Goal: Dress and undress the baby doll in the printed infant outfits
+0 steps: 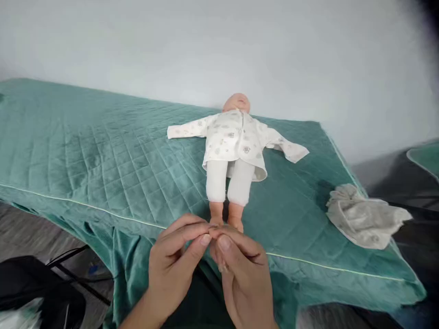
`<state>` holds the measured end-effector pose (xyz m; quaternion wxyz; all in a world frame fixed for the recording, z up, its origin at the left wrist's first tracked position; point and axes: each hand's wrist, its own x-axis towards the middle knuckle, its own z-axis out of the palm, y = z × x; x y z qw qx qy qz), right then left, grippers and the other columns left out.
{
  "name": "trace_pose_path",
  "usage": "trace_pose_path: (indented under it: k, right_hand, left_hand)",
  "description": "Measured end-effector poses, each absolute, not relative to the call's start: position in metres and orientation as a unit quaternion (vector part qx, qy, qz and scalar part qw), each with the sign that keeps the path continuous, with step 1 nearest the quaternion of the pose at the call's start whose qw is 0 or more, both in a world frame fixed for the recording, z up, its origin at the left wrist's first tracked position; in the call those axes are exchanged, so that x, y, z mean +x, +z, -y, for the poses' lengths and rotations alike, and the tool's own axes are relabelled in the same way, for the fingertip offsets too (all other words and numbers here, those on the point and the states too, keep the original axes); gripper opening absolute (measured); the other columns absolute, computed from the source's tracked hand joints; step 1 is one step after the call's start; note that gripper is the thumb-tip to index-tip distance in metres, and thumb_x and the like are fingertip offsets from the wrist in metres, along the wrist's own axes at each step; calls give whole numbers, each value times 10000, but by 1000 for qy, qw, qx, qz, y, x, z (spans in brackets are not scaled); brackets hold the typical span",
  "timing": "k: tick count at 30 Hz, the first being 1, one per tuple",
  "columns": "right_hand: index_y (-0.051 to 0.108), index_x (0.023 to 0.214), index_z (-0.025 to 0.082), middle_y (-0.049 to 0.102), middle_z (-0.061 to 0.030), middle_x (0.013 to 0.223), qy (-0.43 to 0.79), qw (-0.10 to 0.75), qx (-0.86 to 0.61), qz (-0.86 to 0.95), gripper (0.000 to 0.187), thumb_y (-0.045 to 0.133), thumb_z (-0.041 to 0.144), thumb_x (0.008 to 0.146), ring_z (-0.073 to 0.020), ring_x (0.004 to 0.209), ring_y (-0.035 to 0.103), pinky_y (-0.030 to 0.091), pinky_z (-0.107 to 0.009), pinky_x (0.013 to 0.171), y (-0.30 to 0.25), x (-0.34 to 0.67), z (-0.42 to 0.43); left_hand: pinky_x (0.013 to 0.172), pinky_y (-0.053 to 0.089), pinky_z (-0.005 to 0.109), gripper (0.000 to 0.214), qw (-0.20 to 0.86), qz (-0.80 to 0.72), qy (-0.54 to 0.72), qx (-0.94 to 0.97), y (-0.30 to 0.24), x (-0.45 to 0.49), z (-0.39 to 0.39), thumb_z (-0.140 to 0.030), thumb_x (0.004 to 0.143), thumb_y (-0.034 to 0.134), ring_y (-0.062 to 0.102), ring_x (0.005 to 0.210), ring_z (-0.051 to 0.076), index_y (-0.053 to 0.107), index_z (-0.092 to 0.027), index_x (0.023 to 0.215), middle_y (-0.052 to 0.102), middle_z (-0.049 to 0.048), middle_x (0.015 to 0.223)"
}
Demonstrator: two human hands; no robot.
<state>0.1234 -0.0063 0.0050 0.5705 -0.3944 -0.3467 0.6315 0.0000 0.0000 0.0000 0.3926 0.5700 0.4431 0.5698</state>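
A baby doll (pixel 236 103) lies on its back in a white printed jacket (pixel 228 139) and white trousers (pixel 216 180), its arms stretched out sideways and its bare feet towards me. Just in front of those feet, my left hand (pixel 173 262) and my right hand (pixel 242 269) meet at the fingertips. Both are closed, thumb against forefinger. Whatever they pinch, if anything, is too small or hidden to name. The lower fingers of my right hand are curled and partly out of sight.
The doll lies on a bed with a green quilted cover (pixel 130 155), against a pale wall (pixel 206 45). A crumpled light-coloured cloth (pixel 368 217) sits by the bed's right edge. At lower left, a black bag-like item (pixel 51 283) stands near the floor.
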Motion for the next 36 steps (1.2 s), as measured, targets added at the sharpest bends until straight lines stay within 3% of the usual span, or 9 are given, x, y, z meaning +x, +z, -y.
trace_pose_path:
  k: [6,14,24,28,33,36]
  right_hand:
    - [818,967,345,589,31,615,583,585,-395,403,160,669,292,947,-98,608,503,416,-257,616,0,123,9]
    - [817,988,339,673,26,678,499,553,-444,498,207,667,211,925,-78,544,530,367,-222,477,4,124,11]
    - [809,1026,357,659,29,687,518,547,-443,487,206,660,240,945,-90,579,523,384,-248,533,-2,126,11]
    - [802,986,341,658,31,692,525,549,-434,484,179,659,241,950,-95,609,542,404,-244,561,-4,125,11]
    - [704,802,235,695,-21,868,550,596,-408,420,213,608,290,985,-124,741,602,484,-266,667,-4,129,6]
    - [561,701,208,566,12,693,544,624,-404,390,314,582,298,1001,-104,645,514,431,-245,610,-6,135,1]
  left_hand:
    - [784,562,173,290,359,-441,567,596,0,-6,5,-80,915,635,690,898,95,763,-284,1075,729,-9,972]
    - [752,561,205,289,317,-445,562,621,-4,-13,7,-70,905,625,690,862,116,755,-256,1083,725,17,951]
    - [749,581,255,325,310,-441,558,631,-11,-10,8,-90,915,613,708,881,159,749,-256,1159,751,55,991]
    - [766,569,236,332,316,-445,561,622,-15,-10,9,-79,914,616,699,896,141,741,-273,1153,746,35,998]
    - [736,541,216,221,343,-485,568,570,-24,-11,8,-115,908,649,674,843,126,755,-261,1035,724,8,903]
    - [735,542,258,123,372,-484,594,523,-30,-9,8,-169,923,643,663,819,156,755,-219,923,700,23,806]
